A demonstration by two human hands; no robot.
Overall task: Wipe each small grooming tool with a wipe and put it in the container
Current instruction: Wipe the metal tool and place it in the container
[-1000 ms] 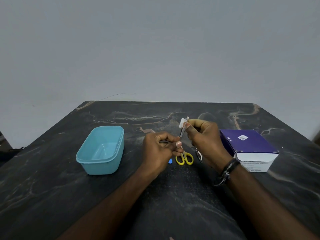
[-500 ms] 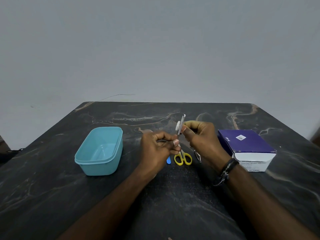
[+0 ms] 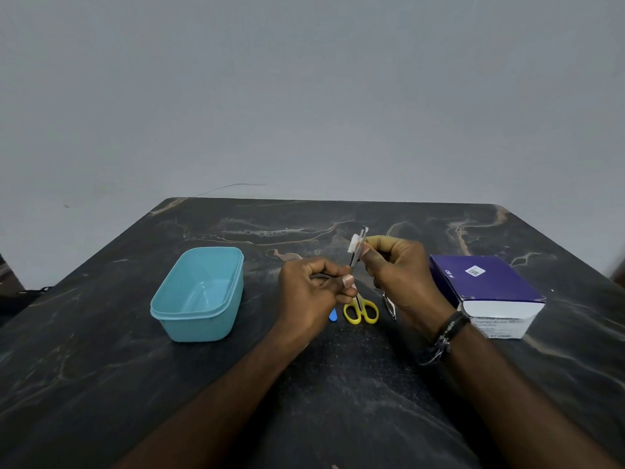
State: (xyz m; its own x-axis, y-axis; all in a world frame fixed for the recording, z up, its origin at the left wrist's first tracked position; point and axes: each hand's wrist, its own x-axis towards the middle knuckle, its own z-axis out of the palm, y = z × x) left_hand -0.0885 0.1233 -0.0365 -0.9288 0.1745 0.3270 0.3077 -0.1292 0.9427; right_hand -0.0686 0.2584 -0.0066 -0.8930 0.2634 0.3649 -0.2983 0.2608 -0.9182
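On file [image 3: 357,253], wipe [image 3: 355,244] slid higher

Setting: plain indoor room, exact type can't be told; no fixtures to mark it as home, lab or shop. Dark marble-look table [image 3: 338,418] w/ tan veins fills lower half of frame. Bare grey wall [image 3: 304,96] fills upper half; thin hairline mark at centre-left just above table's far edge. Tabletop setup only: teal plastic container [image 3: 199,296] at centre-left, purple-white box [image 3: 487,282] at centre-right, label too small to read.
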